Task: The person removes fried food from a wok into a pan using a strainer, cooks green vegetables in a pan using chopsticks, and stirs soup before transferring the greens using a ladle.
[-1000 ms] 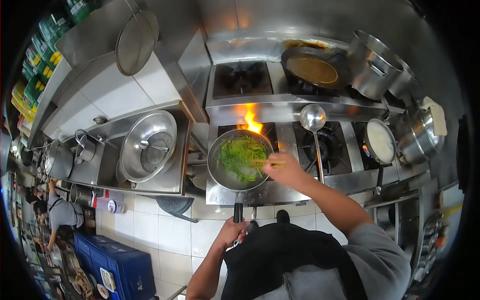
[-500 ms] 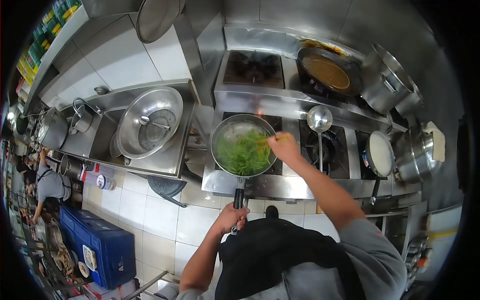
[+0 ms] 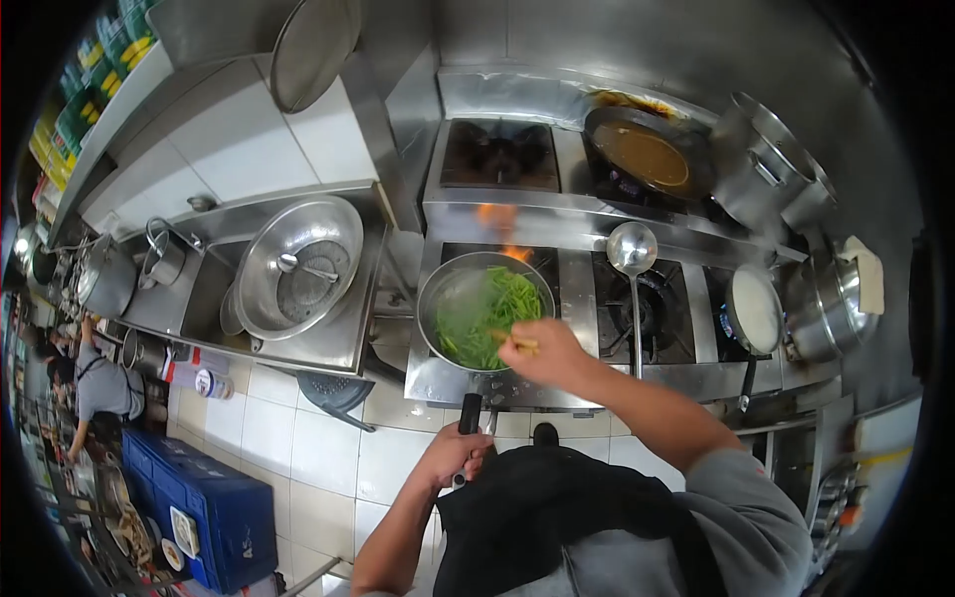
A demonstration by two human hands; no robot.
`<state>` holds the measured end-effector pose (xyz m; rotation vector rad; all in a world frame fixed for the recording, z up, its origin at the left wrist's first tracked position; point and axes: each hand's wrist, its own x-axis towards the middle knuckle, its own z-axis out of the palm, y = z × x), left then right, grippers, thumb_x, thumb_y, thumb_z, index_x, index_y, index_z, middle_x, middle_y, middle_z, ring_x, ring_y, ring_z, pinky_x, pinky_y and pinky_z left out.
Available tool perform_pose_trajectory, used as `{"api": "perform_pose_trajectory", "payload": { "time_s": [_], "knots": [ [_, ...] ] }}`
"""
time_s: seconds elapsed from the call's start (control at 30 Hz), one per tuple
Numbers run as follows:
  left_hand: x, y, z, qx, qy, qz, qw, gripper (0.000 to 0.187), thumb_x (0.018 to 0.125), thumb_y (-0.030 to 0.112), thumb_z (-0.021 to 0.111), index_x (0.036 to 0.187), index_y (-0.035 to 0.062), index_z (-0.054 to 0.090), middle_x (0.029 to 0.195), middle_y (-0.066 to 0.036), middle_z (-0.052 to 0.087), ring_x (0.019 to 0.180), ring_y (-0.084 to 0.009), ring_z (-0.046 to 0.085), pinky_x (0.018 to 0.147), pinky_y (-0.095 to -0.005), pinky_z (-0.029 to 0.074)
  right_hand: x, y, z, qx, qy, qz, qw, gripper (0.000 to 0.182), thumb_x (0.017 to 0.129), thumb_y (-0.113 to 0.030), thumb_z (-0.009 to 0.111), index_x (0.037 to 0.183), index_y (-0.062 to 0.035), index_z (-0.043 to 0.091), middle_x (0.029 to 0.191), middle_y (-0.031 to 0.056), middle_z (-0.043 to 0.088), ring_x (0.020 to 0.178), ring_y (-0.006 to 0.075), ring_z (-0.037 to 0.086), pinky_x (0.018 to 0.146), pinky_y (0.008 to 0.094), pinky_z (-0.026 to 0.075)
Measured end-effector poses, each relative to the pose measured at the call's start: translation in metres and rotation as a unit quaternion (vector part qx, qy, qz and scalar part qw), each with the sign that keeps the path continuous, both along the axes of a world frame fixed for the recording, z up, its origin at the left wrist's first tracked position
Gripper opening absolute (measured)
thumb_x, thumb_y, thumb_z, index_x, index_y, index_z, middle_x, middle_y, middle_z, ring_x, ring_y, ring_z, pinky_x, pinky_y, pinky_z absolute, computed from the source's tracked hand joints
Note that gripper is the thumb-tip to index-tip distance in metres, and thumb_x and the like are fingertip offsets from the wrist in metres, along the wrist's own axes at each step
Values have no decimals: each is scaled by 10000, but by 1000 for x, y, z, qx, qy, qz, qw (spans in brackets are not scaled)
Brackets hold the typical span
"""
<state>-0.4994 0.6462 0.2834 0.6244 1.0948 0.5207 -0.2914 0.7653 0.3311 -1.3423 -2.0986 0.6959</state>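
Note:
My left hand (image 3: 458, 456) is closed around the black handle (image 3: 471, 413) of a frying pan (image 3: 453, 284) over the front left burner. Leafy green vegetables, cut in strips (image 3: 512, 294), lie bunched along the pan's right and lower side, with haze over them. At the pan's lower right rim, my right hand (image 3: 552, 355) grips a yellowish wooden utensil (image 3: 527, 345). Its working end is hidden among the greens. Orange flame (image 3: 515, 253) rises behind the pan's far rim.
Right of the pan, a long-handled ladle (image 3: 633, 249) lies across a burner. Farther right are a small pan of white liquid (image 3: 756, 310) and metal pots (image 3: 831, 294). A wok of brown sauce (image 3: 642, 154) sits behind. At left, a large steel bowl (image 3: 343, 224) rests on the sink.
The pan has come slightly toward me, and more flame shows behind it. My right hand has moved down and left with the utensil, and the greens have shifted within the pan.

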Motion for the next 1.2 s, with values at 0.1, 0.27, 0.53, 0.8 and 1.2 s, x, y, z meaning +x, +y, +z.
{"api": "perform_pose_trajectory", "payload": {
  "time_s": [0.1,0.27,0.53,0.8,1.2],
  "knots": [
    [0,17,-4,-29,-47,26,998,280,878,113,626,651,85,465,496,-21,423,399,-133,432,402,-312,351,6,11,-18,6,37,-9,999,244,806,-264,636,703,-43,624,648,188,613,641,386,634,595,444,523],
    [-9,-19,-37,85,53,-38,994,242,864,110,619,658,62,501,491,-55,471,406,-170,480,425,-316,413,16,27,-14,78,65,-14,995,244,833,-266,642,736,-44,615,649,177,601,597,369,624,552,428,506],
    [14,25,-26,-15,-51,58,997,264,855,41,630,654,73,463,505,-38,443,399,-155,441,397,-316,381,31,38,-53,107,-4,16,994,211,830,-261,649,764,-63,615,630,145,615,601,361,636,553,443,513],
    [5,-7,-47,18,17,8,1000,226,881,56,629,741,61,452,532,-47,450,418,-141,440,419,-321,414,44,30,-24,43,91,-138,985,252,827,-251,635,748,-12,623,637,165,636,597,327,656,568,406,521],
    [9,-4,-60,5,-7,17,1000,274,898,107,633,721,79,425,516,-36,436,409,-143,450,404,-318,390,60,65,-59,-92,33,-168,981,253,835,-233,616,690,-26,615,592,92,617,526,201,589,516,373,465]
  ]
}}
